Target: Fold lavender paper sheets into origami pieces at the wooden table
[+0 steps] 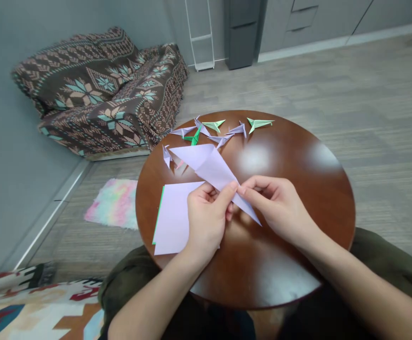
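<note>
A partly folded sheet of lilac origami paper (215, 165) is held above the round table, with one long point toward the back left and another toward the front right. My left hand (209, 212) pinches its lower edge between thumb and fingers. Close beside that thumb, my right hand (273, 200) grips the same edge with thumb and forefinger. Below and left of the paper lies a stack of square origami sheets (174, 217), lilac on top with a green edge showing. Part of the stack is hidden by my left hand.
Several folded paper cranes in lilac, green (193, 137) and pale green (259, 123) lie along the back of the brown table (298, 160). A pink folded piece is partly hidden behind the held paper. Beyond stand a covered sofa (121, 94) and a fluffy rug (114, 203).
</note>
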The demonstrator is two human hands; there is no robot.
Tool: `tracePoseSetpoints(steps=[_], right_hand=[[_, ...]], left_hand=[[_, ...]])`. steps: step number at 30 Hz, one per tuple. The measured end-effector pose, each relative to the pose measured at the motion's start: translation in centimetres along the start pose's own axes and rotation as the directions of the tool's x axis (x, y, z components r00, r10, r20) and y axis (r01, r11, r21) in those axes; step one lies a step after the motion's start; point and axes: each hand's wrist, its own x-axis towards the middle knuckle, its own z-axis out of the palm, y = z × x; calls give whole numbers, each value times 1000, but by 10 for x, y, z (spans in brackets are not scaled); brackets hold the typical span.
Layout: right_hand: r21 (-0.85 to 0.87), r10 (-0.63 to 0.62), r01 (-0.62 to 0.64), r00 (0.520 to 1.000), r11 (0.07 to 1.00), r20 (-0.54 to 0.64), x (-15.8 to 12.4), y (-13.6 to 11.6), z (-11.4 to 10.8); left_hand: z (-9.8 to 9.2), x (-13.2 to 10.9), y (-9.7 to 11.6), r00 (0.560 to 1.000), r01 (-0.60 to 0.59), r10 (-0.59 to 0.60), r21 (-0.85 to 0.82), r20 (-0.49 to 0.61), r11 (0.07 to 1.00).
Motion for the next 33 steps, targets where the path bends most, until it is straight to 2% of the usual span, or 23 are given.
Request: tracePoseSetpoints(steps=[3,6,9,18,22,26,33], right_hand=[[29,-7,5,998,1000,67,0,-2,0],[56,10,-16,993,998,114,1,-2,-3],[46,39,-45,994,998,107,1,1,-7],[-5,20,-19,995,1000,95,1,3,-10],[-70,-19,23,999,997,49,-1,2,-9],[-127,-20,28,998,992,63,-3,1,-8],[-105,41,-36,998,994,45,1,3,-11]], left_hand=[[0,1,1,1000,2,-2,-46,-6,999],[0,2,3,993,54,-48,-52,110,997],[-1,3,4,976,87,-83,-9,203,996],[-1,2,4,992,7,-9,14,126,1000],[1,2,7,987,127,-114,-117,116,985],[4,3,9,966,247,-223,-223,129,943],[3,3,8,959,278,-252,-244,132,929]])
